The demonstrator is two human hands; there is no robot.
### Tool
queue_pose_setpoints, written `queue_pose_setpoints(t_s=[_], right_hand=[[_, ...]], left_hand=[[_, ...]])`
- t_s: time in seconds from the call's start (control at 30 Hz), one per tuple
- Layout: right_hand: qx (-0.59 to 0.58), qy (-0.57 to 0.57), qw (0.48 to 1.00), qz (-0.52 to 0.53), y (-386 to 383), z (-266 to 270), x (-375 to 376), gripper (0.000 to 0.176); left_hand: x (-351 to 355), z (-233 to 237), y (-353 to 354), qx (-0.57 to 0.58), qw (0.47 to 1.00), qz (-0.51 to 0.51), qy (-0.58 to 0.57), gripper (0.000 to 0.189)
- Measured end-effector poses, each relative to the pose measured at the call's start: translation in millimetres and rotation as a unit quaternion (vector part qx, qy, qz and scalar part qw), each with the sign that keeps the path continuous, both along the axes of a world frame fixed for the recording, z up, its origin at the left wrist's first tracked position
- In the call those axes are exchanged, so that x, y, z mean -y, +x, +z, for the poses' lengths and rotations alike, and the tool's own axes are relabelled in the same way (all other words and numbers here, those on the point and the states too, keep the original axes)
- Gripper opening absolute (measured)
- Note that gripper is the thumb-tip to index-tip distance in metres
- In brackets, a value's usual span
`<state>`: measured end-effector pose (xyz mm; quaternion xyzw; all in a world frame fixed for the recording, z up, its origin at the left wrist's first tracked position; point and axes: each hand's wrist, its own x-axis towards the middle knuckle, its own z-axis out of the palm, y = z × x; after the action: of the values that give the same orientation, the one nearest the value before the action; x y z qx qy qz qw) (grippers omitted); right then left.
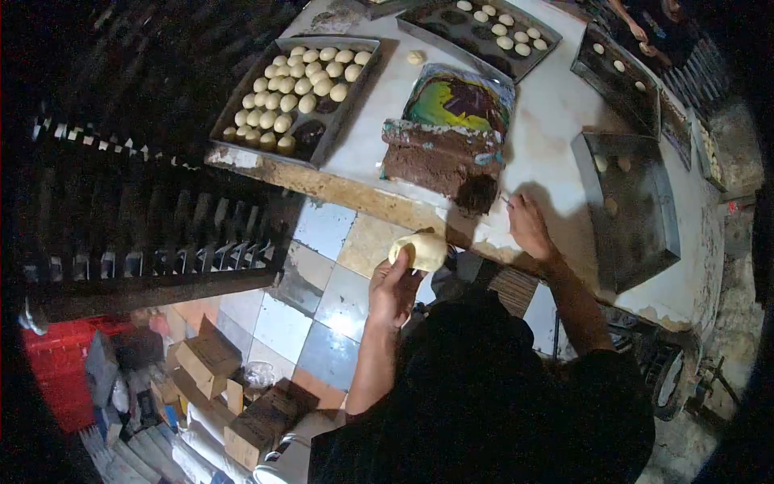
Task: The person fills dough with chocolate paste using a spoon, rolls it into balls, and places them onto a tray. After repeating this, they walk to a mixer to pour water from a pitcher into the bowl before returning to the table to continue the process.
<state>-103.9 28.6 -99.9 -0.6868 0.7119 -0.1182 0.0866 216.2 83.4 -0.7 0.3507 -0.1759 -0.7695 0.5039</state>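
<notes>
My left hand (393,292) is closed on a flattened round of pale dough (421,251), held up in front of the table's edge. My right hand (527,224) is closed just to the right of a soft dark brown block of filling (439,165). A thin light tip (505,196) shows at its fingers, pointing toward the block's dug-out dark corner; the kind of tool cannot be made out. Behind the block lies its peeled-back plastic wrapping (459,97), with green, yellow and purple colours. One small dough ball (416,57) sits on the table by the wrapping.
At the left of the white table (536,133) stands a metal tray (324,151) full of dough balls. Other trays (631,214) stand at the back and right, some holding dough balls. Cardboard boxes (208,357) and a red crate (60,371) are on the floor. Another person's hand (638,32) shows at the far right.
</notes>
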Motion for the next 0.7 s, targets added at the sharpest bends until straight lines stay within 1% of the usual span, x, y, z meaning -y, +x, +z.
queue_pose_setpoints(t_s=[0.03, 0.07, 0.13, 0.23, 0.33, 0.37, 0.43, 0.47, 0.53, 0.57, 0.6, 0.67, 0.7], right_hand=[[0.074, 0.079, 0.994, -0.006, -1.2, 1.6, -2.0, 0.039], [0.085, 0.050, 0.995, 0.014, -2.0, 5.9, -2.9, 0.039], [0.101, -0.009, 0.994, 0.052, -9.3, 14.2, 0.7, 0.038], [0.024, 0.037, 0.997, 0.068, -10.1, 7.0, 11.8, 0.037], [-0.004, 0.111, 0.989, 0.101, -10.0, 33.9, 20.9, 0.034], [0.073, 0.121, 0.977, 0.160, -21.4, 19.0, 26.1, 0.030], [0.225, 0.133, 0.926, 0.273, -51.3, -18.7, 38.8, 0.024], [0.295, 0.177, 0.899, 0.272, -51.7, -4.8, 39.6, 0.021], [0.424, 0.258, 0.824, 0.273, -53.1, 34.1, 48.3, 0.017], [0.463, 0.319, 0.797, 0.220, -46.5, 53.0, 47.5, 0.017], [0.452, 0.254, 0.831, 0.200, -33.4, 69.1, 42.9, 0.017], [0.420, 0.118, 0.886, 0.158, -10.7, 91.1, 30.9, 0.017], [0.387, -0.032, 0.898, 0.204, -4.7, 61.3, 28.0, 0.026]], left_hand=[[8.3, 4.8, -1.0, 0.001, 1.000, 0.015, -0.010, 0.045], [17.6, 8.4, -2.2, 0.001, 0.999, 0.030, -0.021, 0.046], [35.4, -0.4, 2.0, 0.013, 0.999, 0.039, -0.004, 0.056], [60.1, -8.1, -4.9, -0.015, 0.998, 0.056, -0.014, 0.061], [81.3, -9.1, -19.7, -0.046, 0.998, 0.041, -0.028, 0.059], [85.7, -10.2, -25.4, -0.030, 0.998, 0.049, -0.018, 0.057], [91.3, -14.0, -39.0, -0.001, 0.998, 0.064, 0.002, 0.053], [91.9, -19.1, -45.0, 0.028, 0.997, 0.066, 0.011, 0.050], [92.4, -31.4, -59.0, 0.081, 0.993, 0.078, 0.023, 0.043], [92.2, -28.5, -70.3, 0.056, 0.991, 0.108, 0.063, 0.035], [94.9, -43.7, -73.6, 0.035, 0.994, 0.054, 0.084, 0.036], [99.7, -27.1, -96.2, 0.015, 0.982, -0.012, 0.187, 0.042], [101.9, -26.8, -100.4, -0.017, 0.983, -0.025, 0.180, 0.042]])
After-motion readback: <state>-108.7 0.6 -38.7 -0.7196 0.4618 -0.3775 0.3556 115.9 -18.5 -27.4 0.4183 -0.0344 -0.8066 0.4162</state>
